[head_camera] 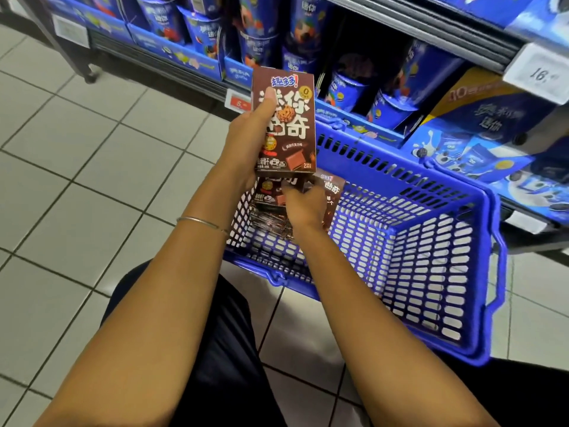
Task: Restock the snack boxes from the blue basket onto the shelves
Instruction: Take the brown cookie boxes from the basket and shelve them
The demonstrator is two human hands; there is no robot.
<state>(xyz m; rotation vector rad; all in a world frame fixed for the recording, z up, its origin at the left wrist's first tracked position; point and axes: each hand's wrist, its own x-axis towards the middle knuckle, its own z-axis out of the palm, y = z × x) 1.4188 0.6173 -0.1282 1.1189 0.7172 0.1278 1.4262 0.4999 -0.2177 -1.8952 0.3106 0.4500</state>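
My left hand (248,140) grips a brown snack box (291,118) upright above the far left corner of the blue basket (431,257), thumb across its front. My right hand (303,204) reaches down into the basket and holds another brown snack box (271,192) that lies on a small pile of the same boxes. One more box (334,192) leans beside my right hand against the basket's far wall. The rest of the basket's floor shows bare mesh.
Low shelves (354,121) run behind the basket, filled with blue cookie cups and large blue boxes (480,131). Price tags (542,75) hang on the shelf edges. Grey tiled floor (77,167) spreads to the left. My dark-trousered knees are below the basket.
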